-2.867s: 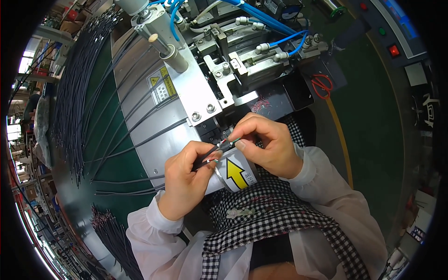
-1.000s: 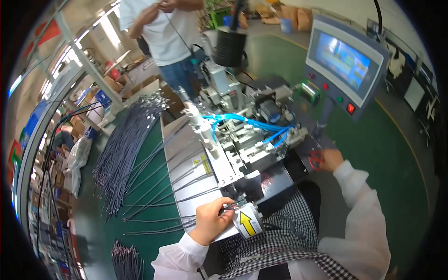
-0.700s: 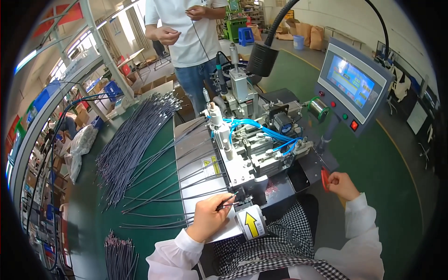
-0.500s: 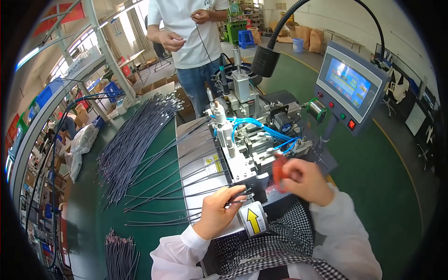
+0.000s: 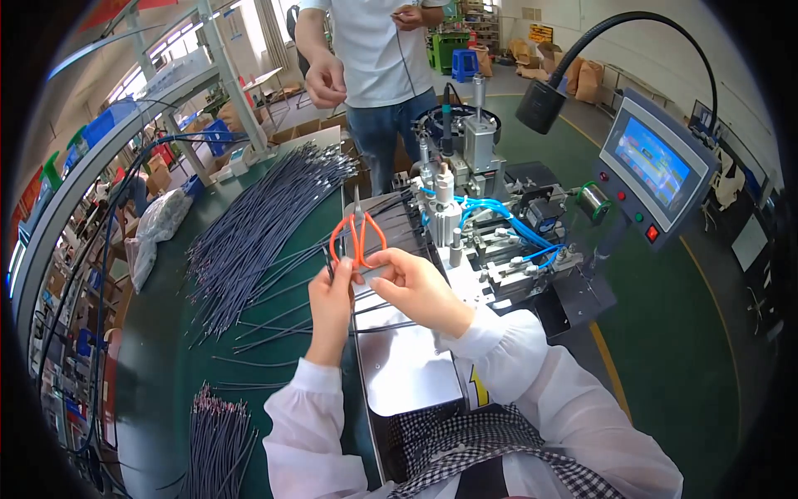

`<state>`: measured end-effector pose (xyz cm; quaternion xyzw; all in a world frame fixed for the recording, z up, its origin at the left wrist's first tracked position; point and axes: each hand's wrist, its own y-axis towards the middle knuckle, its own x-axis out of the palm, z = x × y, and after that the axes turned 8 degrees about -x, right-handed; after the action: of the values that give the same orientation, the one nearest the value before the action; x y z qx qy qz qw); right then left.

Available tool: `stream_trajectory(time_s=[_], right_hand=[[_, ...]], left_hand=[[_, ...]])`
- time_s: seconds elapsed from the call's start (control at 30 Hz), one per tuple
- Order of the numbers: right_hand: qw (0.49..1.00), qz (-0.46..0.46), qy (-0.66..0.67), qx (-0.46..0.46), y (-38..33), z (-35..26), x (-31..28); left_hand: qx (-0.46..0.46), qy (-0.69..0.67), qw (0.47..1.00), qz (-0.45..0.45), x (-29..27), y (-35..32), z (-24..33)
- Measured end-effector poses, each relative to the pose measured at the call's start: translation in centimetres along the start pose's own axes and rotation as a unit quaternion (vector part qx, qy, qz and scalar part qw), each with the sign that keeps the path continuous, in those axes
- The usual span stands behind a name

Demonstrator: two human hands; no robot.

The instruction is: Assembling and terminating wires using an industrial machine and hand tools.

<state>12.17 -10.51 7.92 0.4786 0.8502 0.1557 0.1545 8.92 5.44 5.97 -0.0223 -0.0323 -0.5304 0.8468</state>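
Note:
In front of me my two hands meet over the machine's metal plate. A pair of pliers (image 5: 359, 237) with orange-red handles stands between them, jaws pointing away from me. My right hand (image 5: 424, 293) closes its fingers on the lower handle ends. My left hand (image 5: 330, 306) pinches a short stretch of black cable (image 5: 328, 264), its fingertips against the pliers; whether they grip the pliers too I cannot tell. Several black cables (image 5: 395, 218) run across the plate into the machine (image 5: 453, 208), which carries blue air tubes.
A large heap of black cables (image 5: 262, 224) lies on the green table (image 5: 158, 366), with a smaller bundle (image 5: 218, 445) nearer me. A control screen (image 5: 652, 162) and a gooseneck lamp (image 5: 540, 106) stand right. Behind the machine stands a person (image 5: 378, 62) holding a cable.
My right hand has brought the pliers left from the machine's front to my left hand. My left hand has moved left and away from me. The view has shifted.

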Motion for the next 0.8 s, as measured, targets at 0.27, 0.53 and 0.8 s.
stream_trajectory(time_s=[0.27,0.53,0.8], right_hand=[[0.996,-0.092,-0.016,-0.01,-4.3,-0.6,-2.1],[0.989,-0.135,-0.066,-0.013,-7.1,-1.6,-3.4],[0.987,-0.151,-0.053,-0.027,-8.5,-2.0,-3.9]], left_hand=[[-0.135,-0.045,0.989,-0.033,-3.0,10.3,-2.6],[-0.246,-0.039,0.968,-0.035,-4.4,16.0,-5.0],[-0.326,-0.007,0.944,-0.05,-5.8,15.7,-5.7]])
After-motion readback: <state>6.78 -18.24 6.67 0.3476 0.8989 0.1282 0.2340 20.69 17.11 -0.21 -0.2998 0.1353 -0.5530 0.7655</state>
